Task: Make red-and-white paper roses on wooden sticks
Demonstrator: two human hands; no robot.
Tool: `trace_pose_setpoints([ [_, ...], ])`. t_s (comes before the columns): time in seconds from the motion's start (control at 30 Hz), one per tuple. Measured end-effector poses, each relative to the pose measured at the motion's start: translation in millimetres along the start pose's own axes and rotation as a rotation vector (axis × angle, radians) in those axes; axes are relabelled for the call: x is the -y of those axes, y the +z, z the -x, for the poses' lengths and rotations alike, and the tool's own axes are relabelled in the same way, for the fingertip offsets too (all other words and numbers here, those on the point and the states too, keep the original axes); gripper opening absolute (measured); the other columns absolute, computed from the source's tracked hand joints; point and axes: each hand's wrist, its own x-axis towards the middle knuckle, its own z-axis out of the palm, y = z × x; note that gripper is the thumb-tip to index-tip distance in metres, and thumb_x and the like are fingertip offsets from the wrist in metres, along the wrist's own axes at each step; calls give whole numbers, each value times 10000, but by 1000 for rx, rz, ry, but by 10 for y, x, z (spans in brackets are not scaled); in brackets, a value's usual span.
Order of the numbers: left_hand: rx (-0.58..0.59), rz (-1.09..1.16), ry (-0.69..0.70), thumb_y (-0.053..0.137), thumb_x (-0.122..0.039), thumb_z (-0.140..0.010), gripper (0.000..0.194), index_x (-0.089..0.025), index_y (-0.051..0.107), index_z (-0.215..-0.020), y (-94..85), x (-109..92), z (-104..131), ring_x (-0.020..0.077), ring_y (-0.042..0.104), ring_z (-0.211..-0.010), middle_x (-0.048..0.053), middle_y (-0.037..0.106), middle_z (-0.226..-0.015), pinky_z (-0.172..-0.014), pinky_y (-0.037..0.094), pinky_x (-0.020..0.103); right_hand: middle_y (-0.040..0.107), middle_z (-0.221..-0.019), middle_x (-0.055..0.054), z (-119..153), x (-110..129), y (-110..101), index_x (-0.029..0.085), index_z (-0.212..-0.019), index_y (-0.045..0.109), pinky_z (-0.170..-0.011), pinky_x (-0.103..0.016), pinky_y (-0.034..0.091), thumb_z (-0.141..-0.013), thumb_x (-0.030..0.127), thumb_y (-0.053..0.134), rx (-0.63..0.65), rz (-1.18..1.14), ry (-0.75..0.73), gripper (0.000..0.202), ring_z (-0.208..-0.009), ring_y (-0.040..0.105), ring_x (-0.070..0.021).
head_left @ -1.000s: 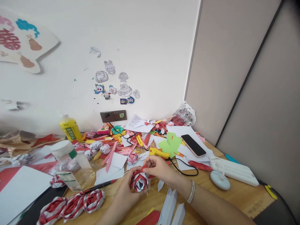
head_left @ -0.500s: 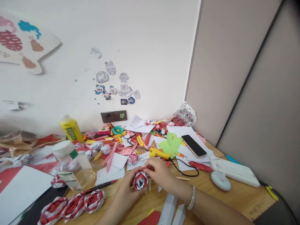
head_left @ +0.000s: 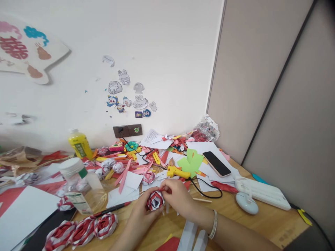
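A red-and-white paper rose (head_left: 155, 201) is cupped in my left hand (head_left: 143, 211), fingers wrapped round its left side. My right hand (head_left: 179, 197) is closed at the rose's upper right edge, thumb and fingertips pinching a red paper strip (head_left: 161, 188) there. The strip's far end is hidden by the fingers. Three similar red-and-white paper roses (head_left: 83, 230) lie in a row to the left of my hands. Just beyond my right hand rests a yellow glue gun (head_left: 178, 172) with a black cord. White folded paper strips (head_left: 187, 234) lie below my right wrist.
A clear jar with amber liquid (head_left: 98, 198) and a yellow bottle (head_left: 80, 144) stand at left. Coloured paper scraps (head_left: 125, 174) cover the back of the desk. A phone (head_left: 216, 164), a white power strip (head_left: 264, 191) and a mouse-shaped white device (head_left: 246, 203) lie at right.
My right hand has shifted slightly, its fingers still pinched at the rose's edge. The rose stays in my left hand. The whole view has moved very little.
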Motion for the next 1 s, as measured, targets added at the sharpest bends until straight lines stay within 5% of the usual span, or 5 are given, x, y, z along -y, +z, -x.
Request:
trace_pose_setpoints([
  [0.2,-55,25,-13,640,-243,-655,465,-176,555,-1108,-15,87,-30,274,597,-1027,97,641,-1139,-885,459,383,679,-775,-31,17,31,22,175,-828,682,-675,-255,457,-735,74,555,-11,-111,75,187,-733,619,-163],
  [0.37,-140,22,-18,672,-288,-640,496,-182,565,-1112,-38,82,-41,281,562,-1092,93,637,-1152,-935,426,405,666,-905,-48,41,59,22,182,-842,697,-834,-298,433,-739,42,540,-42,-69,-108,234,-903,586,-175],
  [0.67,-172,66,36,694,-315,-623,420,-183,546,-993,-56,44,-32,255,625,-882,75,657,-962,-781,500,373,624,-981,-48,17,32,-15,215,-943,675,-866,-330,430,-766,103,517,18,-214,-151,262,-956,565,-178],
  [0.87,-244,43,-16,702,-375,-603,474,-194,469,-975,-74,86,-49,235,634,-785,43,636,-879,-726,509,371,644,-883,-45,-39,-25,-40,169,-872,632,-784,-325,460,-671,369,705,121,-717,256,293,-837,610,-186],
  [1.0,-231,38,-25,707,-367,-601,506,-198,468,-1015,-35,48,-8,249,619,-912,64,625,-993,-810,490,373,634,-743,-13,-37,-69,28,150,-781,623,-708,-288,464,-531,420,794,84,-829,378,405,-727,612,-159],
])
